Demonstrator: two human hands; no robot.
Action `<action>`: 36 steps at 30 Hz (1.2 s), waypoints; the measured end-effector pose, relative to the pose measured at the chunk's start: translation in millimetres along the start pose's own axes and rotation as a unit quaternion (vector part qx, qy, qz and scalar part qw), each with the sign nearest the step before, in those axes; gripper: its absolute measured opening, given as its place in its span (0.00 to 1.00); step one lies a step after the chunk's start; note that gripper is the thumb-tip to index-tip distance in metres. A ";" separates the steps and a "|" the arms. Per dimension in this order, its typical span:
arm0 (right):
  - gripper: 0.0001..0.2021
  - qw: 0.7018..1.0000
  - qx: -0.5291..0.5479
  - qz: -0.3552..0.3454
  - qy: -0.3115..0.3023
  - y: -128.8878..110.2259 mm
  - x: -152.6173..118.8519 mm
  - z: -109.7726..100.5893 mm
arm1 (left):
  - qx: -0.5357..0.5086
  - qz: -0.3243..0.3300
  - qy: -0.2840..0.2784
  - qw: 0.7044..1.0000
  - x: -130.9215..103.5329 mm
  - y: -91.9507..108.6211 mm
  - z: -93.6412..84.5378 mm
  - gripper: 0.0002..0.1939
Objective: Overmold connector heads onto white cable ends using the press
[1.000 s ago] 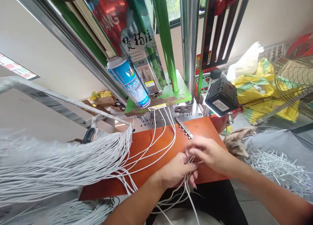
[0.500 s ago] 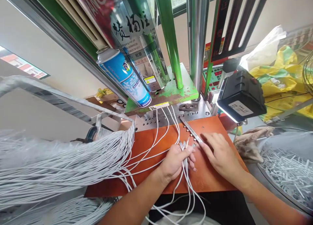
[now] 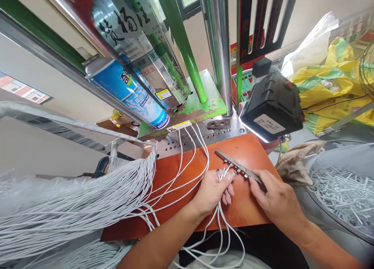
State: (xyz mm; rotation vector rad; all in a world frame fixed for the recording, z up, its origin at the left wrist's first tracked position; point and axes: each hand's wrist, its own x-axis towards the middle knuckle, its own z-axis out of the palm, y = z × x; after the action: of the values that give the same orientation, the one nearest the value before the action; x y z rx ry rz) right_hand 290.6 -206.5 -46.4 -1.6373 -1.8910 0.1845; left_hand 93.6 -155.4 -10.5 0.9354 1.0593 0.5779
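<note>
Pinching a few thin white cables (image 3: pixel 219 218) near their ends, left hand (image 3: pixel 212 193) mid-frame. Right hand (image 3: pixel 276 199) gripping the metal strip (image 3: pixel 238 166). Cables light, floppy; strip stiff.

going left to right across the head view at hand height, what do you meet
bundle of white cables → left hand holding a few cable ends → metal strip → right hand on the strip → brown rag → tub of white offcuts
</note>
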 end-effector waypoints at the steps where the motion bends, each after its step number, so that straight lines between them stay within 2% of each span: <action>1: 0.13 1.000 -0.001 0.004 -0.003 0.3 0.5 1.0 | 0.000 -0.004 -0.008 1.000 0.5 -0.1 1.4 0.25; 5: 0.15 1.000 -0.022 -0.005 -0.016 2.4 6.4 4.4 | 0.024 -0.022 -0.030 0.999 1.8 0.6 7.3 0.25; 10: 0.13 0.999 0.002 -0.042 -0.023 6.6 6.7 4.9 | 0.046 -0.036 -0.039 0.998 3.1 3.0 13.4 0.25; 17: 0.12 0.996 0.028 -0.086 -0.016 5.4 6.1 5.6 | 0.051 -0.059 -0.053 0.996 5.1 6.4 12.0 0.24; 20: 0.13 0.995 0.035 -0.086 -0.027 5.4 7.2 4.3 | 0.054 -0.055 -0.036 0.996 5.4 1.5 16.5 0.24; 24: 0.12 0.990 0.082 -0.089 -0.065 7.7 8.0 2.8 | 0.054 0.008 0.020 0.998 6.8 -5.1 21.4 0.25; 25: 0.11 0.990 0.090 -0.084 -0.067 8.1 7.9 3.0 | 0.054 0.005 0.004 0.999 7.6 -4.1 19.5 0.26; 28: 0.11 0.993 0.089 -0.057 -0.048 7.9 7.0 4.0 | 0.079 -0.041 -0.089 0.992 10.0 5.6 4.6 0.30; 29: 0.11 0.994 0.087 -0.048 -0.037 7.6 6.9 4.0 | 0.101 -0.036 -0.084 0.991 10.1 9.5 -1.9 0.30; 32: 0.11 0.995 0.097 -0.030 -0.021 6.2 8.0 2.6 | 0.137 0.033 0.039 0.989 7.5 16.5 -17.1 0.28; 33: 0.11 0.994 0.102 -0.027 -0.021 5.9 8.6 1.9 | 0.128 0.043 0.063 0.989 5.9 16.8 -19.6 0.28; 34: 0.11 0.994 0.105 -0.027 -0.023 5.7 9.2 1.4 | 0.111 0.041 0.066 0.991 4.3 16.1 -20.9 0.28; 36: 0.10 0.994 0.100 -0.029 -0.025 5.4 10.3 0.8 | 0.076 0.011 0.034 0.996 1.7 13.3 -20.6 0.28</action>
State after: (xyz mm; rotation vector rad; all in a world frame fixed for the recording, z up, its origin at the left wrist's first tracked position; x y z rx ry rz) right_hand 294.3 -195.4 -45.9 -1.4547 -1.8873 0.3819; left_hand 75.9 -139.9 -3.6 1.0675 1.1686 0.5567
